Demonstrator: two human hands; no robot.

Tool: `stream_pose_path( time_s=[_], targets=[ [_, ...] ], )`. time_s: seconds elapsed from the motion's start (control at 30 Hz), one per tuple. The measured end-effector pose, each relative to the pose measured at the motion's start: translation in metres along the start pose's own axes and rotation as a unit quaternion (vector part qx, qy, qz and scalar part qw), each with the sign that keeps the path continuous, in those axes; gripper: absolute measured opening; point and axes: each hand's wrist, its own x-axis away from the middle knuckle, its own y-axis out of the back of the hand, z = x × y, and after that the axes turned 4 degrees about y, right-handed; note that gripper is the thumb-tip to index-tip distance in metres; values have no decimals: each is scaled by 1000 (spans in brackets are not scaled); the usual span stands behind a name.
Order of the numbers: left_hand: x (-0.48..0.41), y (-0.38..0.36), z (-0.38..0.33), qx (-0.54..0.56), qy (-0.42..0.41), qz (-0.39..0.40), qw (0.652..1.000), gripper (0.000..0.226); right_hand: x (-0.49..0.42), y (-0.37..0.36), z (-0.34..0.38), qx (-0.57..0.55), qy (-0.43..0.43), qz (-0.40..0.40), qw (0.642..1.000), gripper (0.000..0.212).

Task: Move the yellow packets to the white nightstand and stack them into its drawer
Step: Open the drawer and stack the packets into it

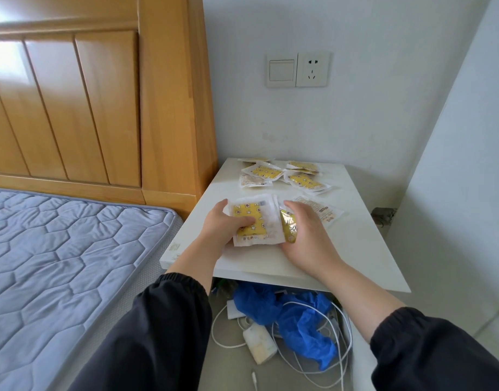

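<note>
Several yellow packets [282,176] with white borders lie scattered at the back of the white nightstand [355,244] top. Nearer me, my left hand [223,224] grips a small stack of yellow packets [259,218], thumb on the top one. My right hand [307,238] curls round the stack's right edge, where another yellow packet [288,228] stands tilted against my palm. One more packet [324,211] lies face down just behind my right hand. The nightstand's drawer [345,328] is pulled open below the top.
The open drawer holds a crumpled blue plastic bag [299,317], white cables [338,340] and a white charger [259,345]. A bed with a grey quilted mattress [59,263] and wooden headboard [101,94] stands to the left. A wall switch and socket [297,69] sit above the nightstand.
</note>
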Motion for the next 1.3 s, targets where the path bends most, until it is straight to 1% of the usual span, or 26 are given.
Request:
stream_pose_path(
  time_s=[0.07,0.13,0.2,0.27,0.3,0.33,0.37,0.43,0.47,0.5,0.53,0.6,0.67,0.7,0.73,0.77,0.83,0.87,0.9,0.97,1.03,1.07,1.1,1.17,1.23,1.3],
  targets=[
    [3,-3,4,37,-26,-23,999,77,-3,2,-5,-43,-68,-21,997,80],
    [8,-7,9,26,-64,-48,996,47,-6,2,-11,-69,-121,-31,990,78],
    [13,-9,12,37,-87,-61,994,29,-7,0,-14,-95,-146,-41,984,74],
    [13,-7,14,64,-95,-70,991,24,-9,2,-15,-133,-165,-75,974,68],
    [13,-6,14,71,-97,-72,990,24,-10,4,-14,-139,-165,-108,971,58],
    [14,-5,14,71,-99,-72,990,24,-13,8,-13,-126,-154,-150,968,41],
    [14,-5,14,71,-102,-72,990,26,-17,14,-11,-97,-141,-197,965,27],
    [14,-5,15,73,-106,-77,989,30,-29,29,-10,1,-106,-282,954,23],
    [14,-5,15,75,-107,-80,988,32,-36,35,-12,60,-89,-295,949,21],
    [14,-5,15,77,-108,-82,988,32,-44,40,-17,126,-77,-282,948,17],
    [14,-5,15,78,-108,-84,987,32,-51,43,-24,192,-72,-236,950,17],
    [13,-4,15,81,-111,-86,987,31,-57,41,-35,302,-71,-69,948,21],
    [12,-5,16,80,-112,-86,987,31,-55,36,-38,352,-54,75,931,14],
    [12,-5,17,77,-113,-87,987,31,-54,34,-38,342,-48,99,933,22],
    [11,-5,17,71,-117,-87,987,31,-54,33,-38,314,-47,89,944,31],
    [10,-5,18,65,-121,-87,987,32,-56,33,-38,280,-55,51,957,36],
    [9,-6,18,57,-126,-90,986,35,-65,33,-44,238,-85,-21,967,33],
    [9,-6,18,55,-127,-91,986,35,-71,33,-46,220,-122,-25,968,31],
    [8,-7,19,55,-128,-92,986,35,-75,34,-47,202,-173,-1,964,39],
    [8,-7,19,51,-130,-95,986,35,-77,30,-47,182,-253,87,946,71],
    [6,-8,19,49,-131,-97,985,35,-75,23,-46,216,-257,147,930,92],
    [6,-8,19,49,-131,-97,985,36,-73,20,-46,231,-250,153,928,95],
    [5,-8,19,48,-131,-98,985,36,-73,19,-45,239,-243,153,928,93],
    [6,-8,19,44,-130,-100,985,36,-74,21,-43,251,-235,151,927,80],
    [6,-9,20,43,-129,-102,985,35,-75,25,-39,281,-212,155,923,56],
    [7,-9,19,44,-131,-100,985,33,-73,27,-31,323,-162,162,918,27]
  ],
)
